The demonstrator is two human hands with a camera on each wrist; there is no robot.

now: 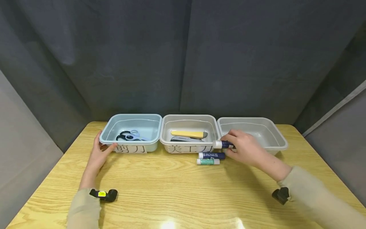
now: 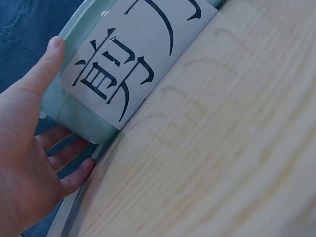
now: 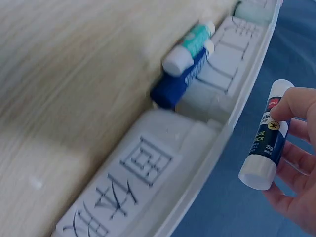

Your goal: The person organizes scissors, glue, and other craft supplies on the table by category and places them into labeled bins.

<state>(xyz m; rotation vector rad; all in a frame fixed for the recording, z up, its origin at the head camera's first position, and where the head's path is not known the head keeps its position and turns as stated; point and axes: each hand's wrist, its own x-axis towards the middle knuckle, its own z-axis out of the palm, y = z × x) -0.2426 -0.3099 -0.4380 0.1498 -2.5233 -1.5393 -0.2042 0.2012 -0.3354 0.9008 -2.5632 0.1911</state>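
In my right hand (image 1: 246, 147) is a dark blue glue stick (image 3: 269, 133) with white ends, pinched between thumb and fingers near the front rim of the right grey basin (image 1: 273, 127). Another blue glue stick (image 1: 212, 155) and a smaller green-and-white glue stick (image 1: 208, 162) lie side by side on the table before the basins. My left hand (image 1: 99, 156) holds the left corner of the light blue basin (image 2: 74, 116), thumb at the front rim and fingers round the side. Scissors (image 1: 132, 136) lie inside that basin.
The middle grey basin (image 1: 187, 117) contains a yellow utility knife (image 1: 187, 134) and a grey utility knife (image 1: 186, 139). Paper labels with black characters mark the basin fronts, among them one (image 3: 118, 192) on the right basin. A dark curtain (image 1: 183, 63) hangs behind the wooden table (image 1: 160, 190).
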